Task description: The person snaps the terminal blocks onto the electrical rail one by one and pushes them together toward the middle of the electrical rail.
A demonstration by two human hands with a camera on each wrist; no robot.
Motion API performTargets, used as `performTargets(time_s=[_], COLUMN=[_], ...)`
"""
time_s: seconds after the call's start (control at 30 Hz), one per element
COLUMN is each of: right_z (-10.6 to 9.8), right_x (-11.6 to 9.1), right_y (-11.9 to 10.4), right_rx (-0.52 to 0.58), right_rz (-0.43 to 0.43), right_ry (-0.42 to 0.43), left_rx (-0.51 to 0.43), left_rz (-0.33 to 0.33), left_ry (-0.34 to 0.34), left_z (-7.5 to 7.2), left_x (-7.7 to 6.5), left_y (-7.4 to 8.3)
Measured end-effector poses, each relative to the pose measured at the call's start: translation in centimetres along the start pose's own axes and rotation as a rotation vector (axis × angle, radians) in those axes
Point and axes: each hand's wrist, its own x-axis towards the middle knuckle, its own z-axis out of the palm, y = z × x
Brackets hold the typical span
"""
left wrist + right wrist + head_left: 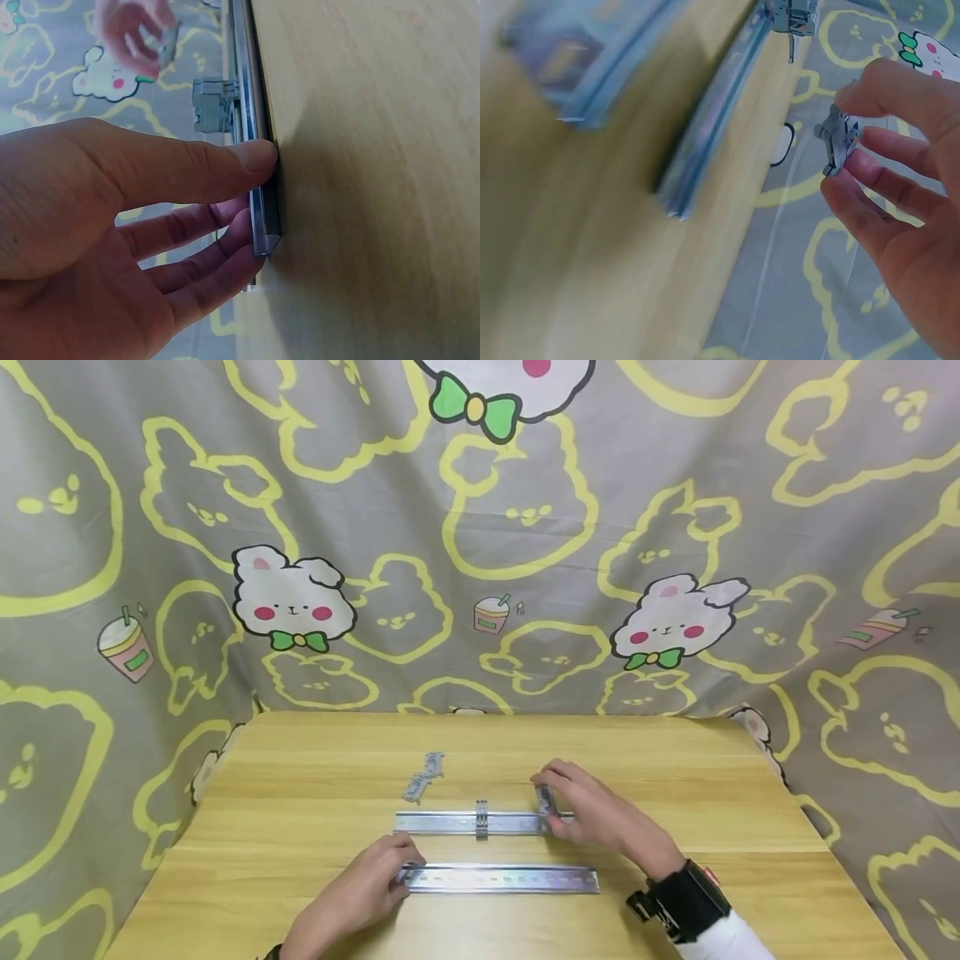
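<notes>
Two slotted metal DIN rails lie parallel on the table. The near DIN rail [502,879] has its left end between the thumb and fingers of my left hand [363,881], which pinches it by the edges. On the far DIN rail [438,822] a small group of grey terminal blocks [482,820] sits near the middle. My right hand [600,814] holds another grey terminal block [838,139] between thumb and fingertips, over the far rail's right part. In the right wrist view this block appears apart from the rail.
Two loose grey pieces, one terminal block [433,764] and another [415,788], lie behind the far rail on the wooden table [300,785]. A patterned grey curtain [420,685] hangs behind the table and at its sides.
</notes>
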Motion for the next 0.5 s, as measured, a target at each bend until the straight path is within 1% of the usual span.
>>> performTargets(time_s=[0.17,0.3,0.5], right_z=[0.2,0.4,0.8], right_x=[-3.4,-6.0,-9.1], right_y=[0.0,0.1,0.2], right_rx=[0.056,0.128,0.287], right_rz=[0.01,0.053,0.108], right_ry=[0.064,0.08,0.089], left_rx=[0.001,-0.004,-0.02], left_rz=[0.006,0.004,-0.005], left_ry=[-0.004,-0.003,-0.016], left_z=[-0.1,0.0,-0.1], left_x=[0.1,0.1,0.3], left_y=[0.0,0.0,-0.1])
